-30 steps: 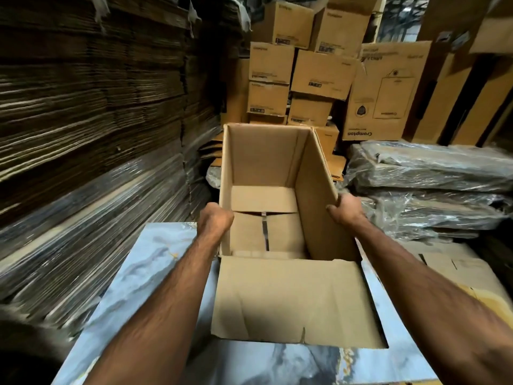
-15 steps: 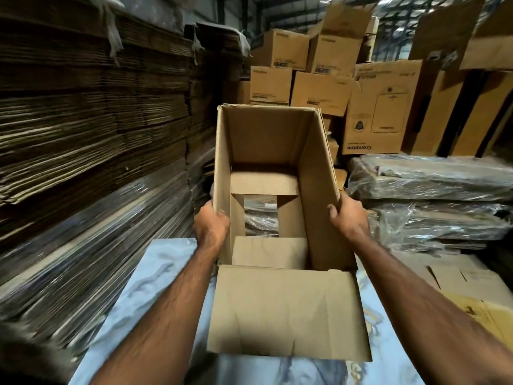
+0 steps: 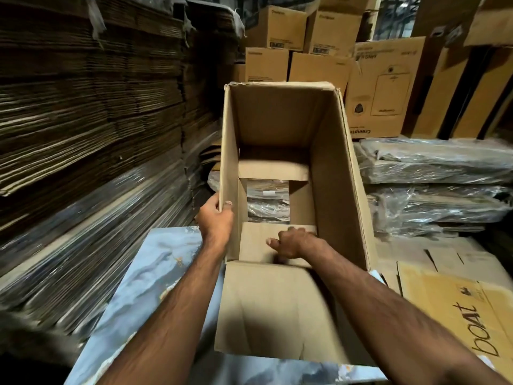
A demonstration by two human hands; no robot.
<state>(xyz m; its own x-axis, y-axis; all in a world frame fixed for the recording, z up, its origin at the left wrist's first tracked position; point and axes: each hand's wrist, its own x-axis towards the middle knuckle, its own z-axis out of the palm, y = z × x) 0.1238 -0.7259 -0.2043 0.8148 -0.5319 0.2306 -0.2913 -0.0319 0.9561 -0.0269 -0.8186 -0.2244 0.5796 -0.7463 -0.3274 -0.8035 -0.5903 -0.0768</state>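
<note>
An open brown cardboard box [image 3: 330, 168] is held tilted away from me above a blue marbled table [image 3: 155, 276]. Its far-end flaps stand partly open, and wrapped bundles show through the gap. My left hand [image 3: 216, 220] grips the box's left wall at its near edge, thumb inside. My right hand [image 3: 294, 243] is inside the box, fingers curled on the near inner flap [image 3: 255, 240]. The large near flap [image 3: 266, 309] hangs down toward me.
Tall stacks of flattened cardboard [image 3: 91, 129] fill the left. Plastic-wrapped bundles [image 3: 433, 187] lie to the right, with flat printed cartons [image 3: 455, 304] in front of them. Stacked closed boxes [image 3: 380, 87] stand behind.
The box has been lifted and tipped, and its far flaps have opened. My right hand left the right wall and reached inside onto the near inner flap. My left hand kept its hold.
</note>
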